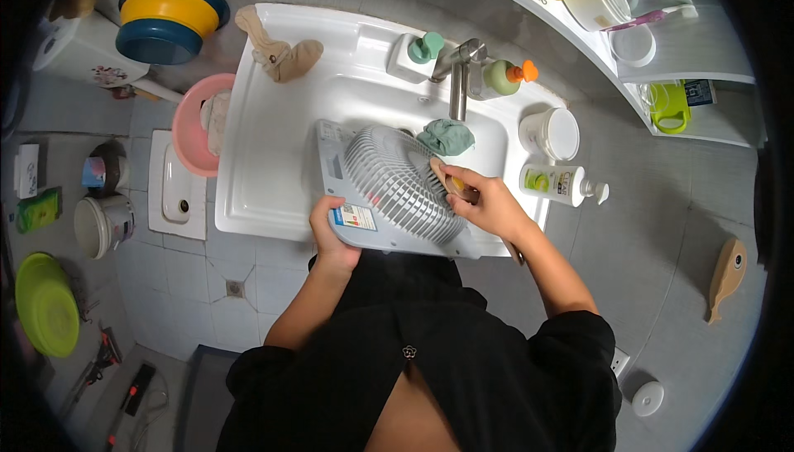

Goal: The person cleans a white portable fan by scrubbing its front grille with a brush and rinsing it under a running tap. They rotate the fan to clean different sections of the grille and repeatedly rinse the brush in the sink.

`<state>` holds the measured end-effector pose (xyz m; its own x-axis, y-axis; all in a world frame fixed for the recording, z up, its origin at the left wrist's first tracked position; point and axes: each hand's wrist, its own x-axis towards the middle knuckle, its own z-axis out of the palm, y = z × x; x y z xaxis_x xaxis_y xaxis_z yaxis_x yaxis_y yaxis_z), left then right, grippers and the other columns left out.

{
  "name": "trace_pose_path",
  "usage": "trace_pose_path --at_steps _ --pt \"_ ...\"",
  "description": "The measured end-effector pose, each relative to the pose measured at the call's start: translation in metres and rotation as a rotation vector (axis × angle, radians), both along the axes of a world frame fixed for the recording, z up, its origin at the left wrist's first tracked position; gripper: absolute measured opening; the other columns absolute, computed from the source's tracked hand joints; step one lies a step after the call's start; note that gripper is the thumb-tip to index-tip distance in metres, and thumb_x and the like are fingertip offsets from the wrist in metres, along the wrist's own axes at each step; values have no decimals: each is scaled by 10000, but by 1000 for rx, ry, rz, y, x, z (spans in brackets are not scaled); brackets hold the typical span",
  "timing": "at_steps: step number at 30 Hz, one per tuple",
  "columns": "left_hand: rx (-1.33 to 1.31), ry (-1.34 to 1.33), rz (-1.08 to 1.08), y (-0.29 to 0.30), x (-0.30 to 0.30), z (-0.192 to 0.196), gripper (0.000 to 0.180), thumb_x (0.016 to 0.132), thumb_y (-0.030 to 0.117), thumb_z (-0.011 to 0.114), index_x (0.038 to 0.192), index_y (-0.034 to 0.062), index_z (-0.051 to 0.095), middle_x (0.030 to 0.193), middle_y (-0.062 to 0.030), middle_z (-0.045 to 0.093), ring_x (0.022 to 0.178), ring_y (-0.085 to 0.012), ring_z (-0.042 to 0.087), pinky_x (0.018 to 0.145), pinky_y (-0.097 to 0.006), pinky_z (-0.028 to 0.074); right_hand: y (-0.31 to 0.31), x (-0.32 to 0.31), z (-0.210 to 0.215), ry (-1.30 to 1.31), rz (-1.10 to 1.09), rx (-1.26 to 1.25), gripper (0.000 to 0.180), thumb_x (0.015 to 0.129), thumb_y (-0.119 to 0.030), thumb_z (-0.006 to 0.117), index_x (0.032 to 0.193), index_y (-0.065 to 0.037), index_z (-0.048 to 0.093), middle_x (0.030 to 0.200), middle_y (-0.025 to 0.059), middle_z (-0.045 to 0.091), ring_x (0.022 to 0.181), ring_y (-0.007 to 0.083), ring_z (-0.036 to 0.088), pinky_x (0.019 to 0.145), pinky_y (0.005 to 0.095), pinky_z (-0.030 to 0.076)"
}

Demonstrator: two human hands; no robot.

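A white sink [273, 154] fills a tiled bathroom, and a grey fan grille [397, 183] lies tilted across its front rim. The left hand [331, 233] grips the grille's near edge; the right hand [488, 200] is closed on a brush [451, 181] pressed against the ribs. A green cloth [447, 136] lies just behind, under the tap [459, 80].

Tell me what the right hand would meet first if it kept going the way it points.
The right hand, holding a brush, points up-left across the grey fan grille. Going on, it would probably meet the grille's ribs first; the green cloth lies just beyond, though depth is unclear.
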<state>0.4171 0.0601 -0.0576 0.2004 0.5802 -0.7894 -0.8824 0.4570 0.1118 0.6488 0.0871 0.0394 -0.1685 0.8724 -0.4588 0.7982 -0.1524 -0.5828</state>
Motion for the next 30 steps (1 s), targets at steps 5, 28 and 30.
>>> trace_pose_path --at_steps 5,28,30 --pt "17 57 24 0 5 13 344 674 204 525 961 18 558 907 -94 564 879 -249 549 793 -359 459 3 -15 7 -9 147 189 392 747 -172 653 1124 -86 593 720 194 622 647 327 623 622 362 505" --pt "153 -29 86 23 13 22 400 657 181 468 999 -11 548 944 -118 561 881 -262 552 811 -359 464 33 -47 18 -88 293 272 392 760 -125 639 1146 -94 577 632 143 603 570 305 599 555 363 479" --pt "154 -40 80 25 8 12 383 656 191 475 976 -4 553 938 -121 559 869 -263 550 808 -363 466 17 -33 14 -124 343 278 413 749 -151 635 1157 -126 570 630 134 608 583 305 606 561 383 488"
